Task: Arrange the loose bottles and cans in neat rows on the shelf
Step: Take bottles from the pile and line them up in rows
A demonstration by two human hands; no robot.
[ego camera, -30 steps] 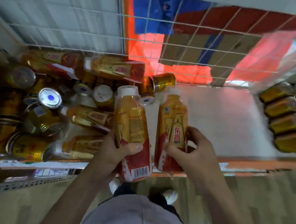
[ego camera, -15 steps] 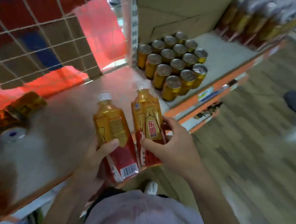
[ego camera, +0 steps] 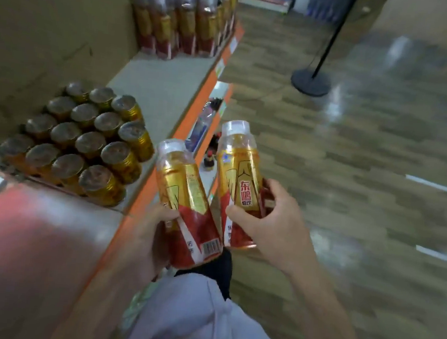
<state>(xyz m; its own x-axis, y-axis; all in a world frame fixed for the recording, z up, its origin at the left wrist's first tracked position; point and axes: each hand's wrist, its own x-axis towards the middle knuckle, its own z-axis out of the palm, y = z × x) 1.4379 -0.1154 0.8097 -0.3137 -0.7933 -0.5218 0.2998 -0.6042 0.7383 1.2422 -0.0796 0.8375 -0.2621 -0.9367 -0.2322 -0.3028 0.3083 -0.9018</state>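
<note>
A single wide-angle view, taken from the person's head, looks forward and steeply down. It sits close above the left hand (ego camera: 156, 234) and right hand (ego camera: 268, 228), which occupy the lower centre. Each grips a bottle: the left-hand bottle (ego camera: 185, 190) and the right-hand bottle (ego camera: 240, 171). Directly beneath the hands the person's pale shirt (ego camera: 197, 317) fills the bottom edge. Left of the left hand the shelf (ego camera: 165, 81) runs away from the lens on a slant, with a block of cans (ego camera: 83, 139) near and upright bottles (ego camera: 187, 21) far beyond the hands at the top. Right of the right hand lies wooden floor (ego camera: 352, 181), blurred toward the frame edges.
</note>
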